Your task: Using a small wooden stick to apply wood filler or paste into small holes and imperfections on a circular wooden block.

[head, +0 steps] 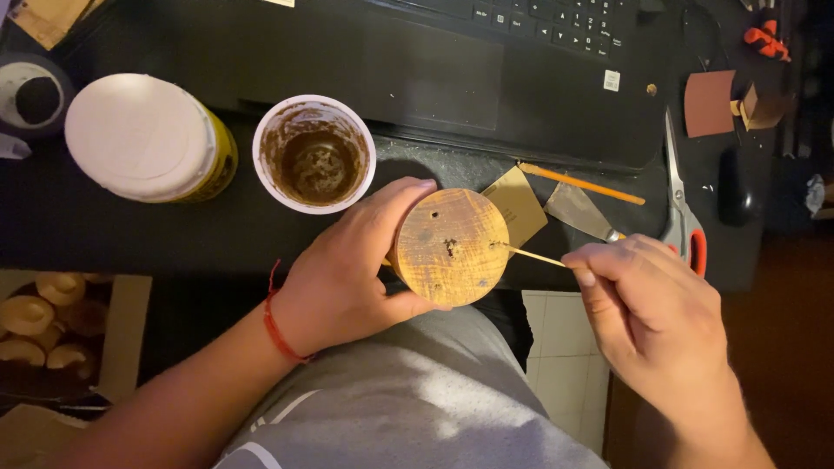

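The left hand (347, 278) grips one round wooden block (452, 247) by its edge, thumb near and fingers over the far side, holding it just off the near edge of the bench (130, 230), above the lap. The right hand (656, 317) is closed in a pinch on one thin stick (534, 254) whose tip touches the block's right rim at a small dark spot. The block's face shows a few small holes and dark flecks: one hole up left, a dark patch at the middle and marks lower down; some look packed with dark paste and the upper hole looks still open, so the work seems partway along, though I cannot tell how many remain. Farther out on the bench lie one tan card (514, 208) just beyond the block, one putty knife (580, 211), one orange pencil (582, 183) and one pair of scissors (682, 204) with red handles on the right. To the left stand one white cup (314, 154) smeared inside with brown paste and one tub (143, 137) with a white lid. One dark laptop (486, 78) sits at the far side. At near left, a cardboard box (122, 330) holds several pale rounded pieces.
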